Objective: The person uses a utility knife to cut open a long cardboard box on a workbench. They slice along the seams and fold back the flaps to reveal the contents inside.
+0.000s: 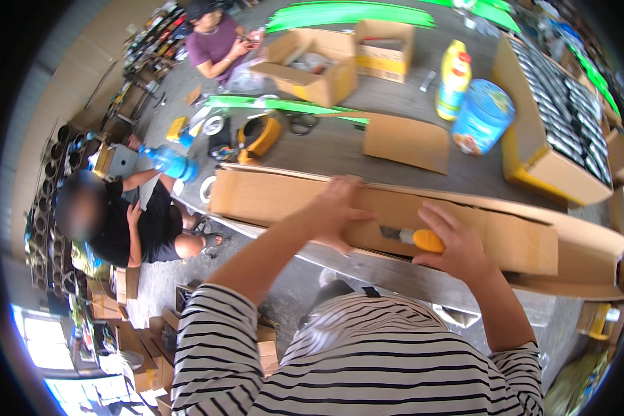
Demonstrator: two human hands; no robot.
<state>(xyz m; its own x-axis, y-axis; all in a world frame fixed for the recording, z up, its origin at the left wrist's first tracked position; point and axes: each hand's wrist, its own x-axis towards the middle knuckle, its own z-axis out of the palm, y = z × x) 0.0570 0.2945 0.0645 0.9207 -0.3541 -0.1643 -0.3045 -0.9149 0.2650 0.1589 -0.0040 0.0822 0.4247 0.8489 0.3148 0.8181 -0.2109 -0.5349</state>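
Observation:
A long, shallow cardboard box [577,260] lies along the near edge of the workbench, with cardboard flaps or sheets [270,195] inside it. My left hand [340,213] rests on the cardboard with its fingers spread, left of the middle. My right hand [455,244] holds a putty knife or scraper with a yellow handle [429,241], its dark blade pointing left towards my left hand. The fingers of my right hand also touch the cardboard. Behind the box lies a loose piece of cardboard [405,143].
A carton of dark, shiny wrapped items [541,171] stands at the right, near a blue tub [482,117] and a yellow bottle [453,83]. Open cartons [338,78] and a yellow tape dispenser [262,138] lie farther back. Two people are at the left.

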